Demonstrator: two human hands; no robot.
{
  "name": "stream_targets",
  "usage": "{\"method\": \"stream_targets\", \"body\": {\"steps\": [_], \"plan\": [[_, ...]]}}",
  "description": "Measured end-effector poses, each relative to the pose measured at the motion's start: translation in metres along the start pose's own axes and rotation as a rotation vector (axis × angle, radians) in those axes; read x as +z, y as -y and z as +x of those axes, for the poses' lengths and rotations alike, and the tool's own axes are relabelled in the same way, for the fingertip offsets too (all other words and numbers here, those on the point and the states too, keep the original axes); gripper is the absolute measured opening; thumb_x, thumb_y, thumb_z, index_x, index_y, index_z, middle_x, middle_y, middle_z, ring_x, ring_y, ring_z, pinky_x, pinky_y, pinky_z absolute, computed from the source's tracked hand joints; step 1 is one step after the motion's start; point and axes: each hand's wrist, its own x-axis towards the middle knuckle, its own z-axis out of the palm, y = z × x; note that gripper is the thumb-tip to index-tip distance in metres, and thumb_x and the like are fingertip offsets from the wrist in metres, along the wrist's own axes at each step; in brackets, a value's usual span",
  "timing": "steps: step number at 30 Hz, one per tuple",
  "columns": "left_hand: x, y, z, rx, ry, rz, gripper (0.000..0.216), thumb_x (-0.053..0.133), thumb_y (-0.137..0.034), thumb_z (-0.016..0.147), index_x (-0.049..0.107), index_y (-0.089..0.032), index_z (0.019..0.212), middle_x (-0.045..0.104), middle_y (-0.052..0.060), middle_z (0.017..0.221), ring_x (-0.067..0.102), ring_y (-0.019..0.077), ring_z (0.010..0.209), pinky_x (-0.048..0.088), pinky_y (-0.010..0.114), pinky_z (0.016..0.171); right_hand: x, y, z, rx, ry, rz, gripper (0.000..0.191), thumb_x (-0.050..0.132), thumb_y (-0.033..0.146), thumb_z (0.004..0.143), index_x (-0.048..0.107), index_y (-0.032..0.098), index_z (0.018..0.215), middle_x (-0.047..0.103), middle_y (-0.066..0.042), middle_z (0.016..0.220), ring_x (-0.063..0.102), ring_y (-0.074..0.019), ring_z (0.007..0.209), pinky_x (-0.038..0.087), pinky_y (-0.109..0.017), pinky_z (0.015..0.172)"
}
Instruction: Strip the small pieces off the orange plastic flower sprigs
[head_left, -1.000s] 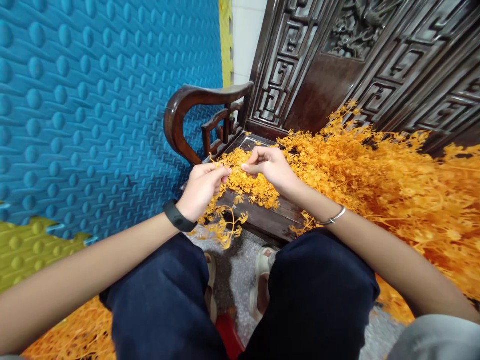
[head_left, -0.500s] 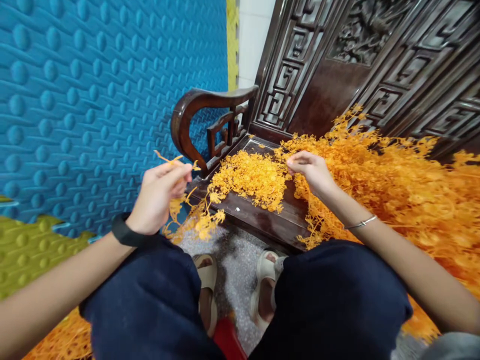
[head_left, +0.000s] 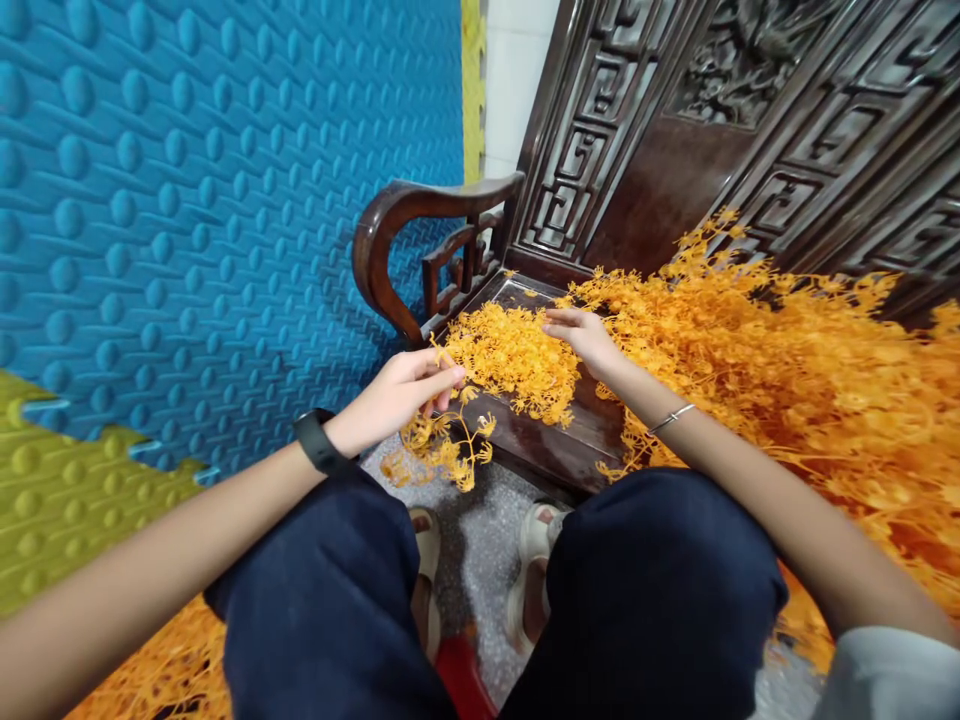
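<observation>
An orange, yellowish sprig of what looks like artificial flowers [head_left: 442,450] hangs from my left hand [head_left: 416,392], which is closed on its stem with thumb and fingers pinched. The sprig's thin branches dangle past the seat's front edge, and a short stem end pokes up above the fingers. My right hand [head_left: 585,340] reaches over the right side of a low heap of small orange flower pieces [head_left: 517,360]. Its fingers are stretched out and slightly apart, and I see nothing between them. The heap lies on the dark wooden seat [head_left: 540,435].
A large mass of orange sprigs [head_left: 787,360] fills the right side. A curved wooden armrest [head_left: 375,235] and a carved backrest [head_left: 652,190] bound the seat. Blue foam matting [head_left: 187,200] is at the left. Something red [head_left: 461,675] lies between my feet.
My left hand has moved right with the sprig, closer to the heap. My right hand has shifted left over the heap's edge, its fingers now straighter.
</observation>
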Motion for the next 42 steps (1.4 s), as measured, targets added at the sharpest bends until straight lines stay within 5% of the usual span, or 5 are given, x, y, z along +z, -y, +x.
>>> {"method": "stream_targets", "body": {"steps": [7,11,20,32,42], "plan": [[0.0,-0.001,0.004,-0.025,-0.016,-0.096,0.017,0.055,-0.03,0.08,0.054,-0.014,0.074,0.056,-0.001,0.06,0.051,0.0089,0.05,0.041,0.021,0.05,0.008,0.007,-0.005,-0.024,0.036,0.02,0.048,0.065,0.01,0.066,0.059,0.016,0.114,0.059,-0.013,0.121,0.062,-0.0187,0.099,0.045,-0.035,0.094],[0.002,-0.002,0.005,-0.002,-0.008,-0.157,0.016,0.055,-0.029,0.08,0.053,-0.014,0.076,0.06,0.001,0.064,0.055,0.0096,0.052,0.045,0.022,0.052,0.013,0.032,-0.03,-0.111,0.339,-0.032,0.021,0.067,0.023,0.071,0.067,0.015,0.089,0.069,-0.009,0.097,0.064,-0.0163,0.087,0.046,-0.036,0.09],[0.007,-0.005,0.008,0.106,0.004,-0.237,0.018,0.058,-0.032,0.081,0.054,-0.014,0.081,0.062,0.0,0.071,0.061,0.0102,0.06,0.049,0.022,0.06,0.028,0.078,-0.089,-0.197,0.859,-0.207,0.027,0.07,0.037,0.069,0.065,0.013,0.083,0.067,-0.004,0.08,0.059,-0.0111,0.07,0.048,-0.026,0.067],[0.013,-0.009,0.012,0.162,-0.108,-0.291,0.043,0.08,-0.021,0.057,0.041,-0.018,0.074,0.06,-0.002,0.078,0.059,0.0104,0.069,0.049,0.022,0.061,0.026,0.073,-0.09,-0.314,0.63,-0.067,0.014,0.061,0.027,0.078,0.062,0.013,0.078,0.063,-0.002,0.075,0.058,-0.0102,0.07,0.046,-0.026,0.069],[0.015,-0.01,0.013,0.024,0.086,-0.1,0.017,0.062,-0.027,0.077,0.061,-0.012,0.07,0.061,0.0,0.065,0.052,0.0075,0.053,0.043,0.02,0.052,0.032,0.068,-0.092,-0.273,0.611,0.044,0.008,0.055,0.022,0.082,0.054,0.015,0.078,0.06,0.001,0.07,0.058,-0.008,0.063,0.049,-0.025,0.064]]}}
